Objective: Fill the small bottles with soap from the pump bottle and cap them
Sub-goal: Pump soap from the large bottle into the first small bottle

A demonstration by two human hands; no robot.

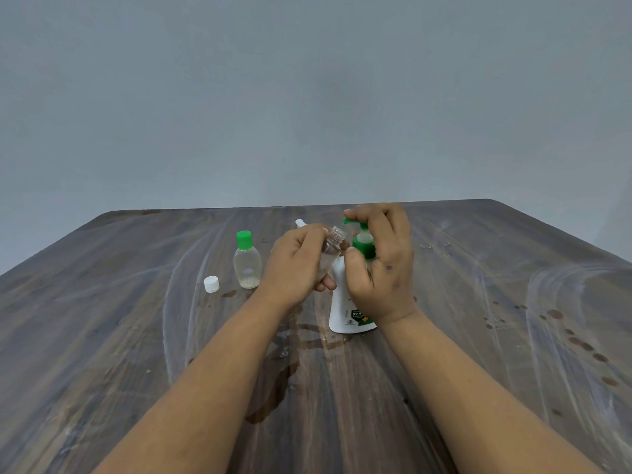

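My left hand (297, 265) grips a small clear uncapped bottle (331, 247), tilted with its open neck toward the green spout of the pump bottle (349, 302). That white pump bottle with a green pump head stands on the table. My right hand (383, 258) lies over the pump head, fingers curled across its top and thumb beside the green collar. A second small clear bottle (247, 266) with a green cap stands upright to the left. A loose white cap (211, 284) lies on the table left of it. A white tip (301, 223) shows behind my left hand.
The dark wood-grain table (136, 354) carries wet smears and drops near its middle and right side. A plain grey wall stands behind the far edge.
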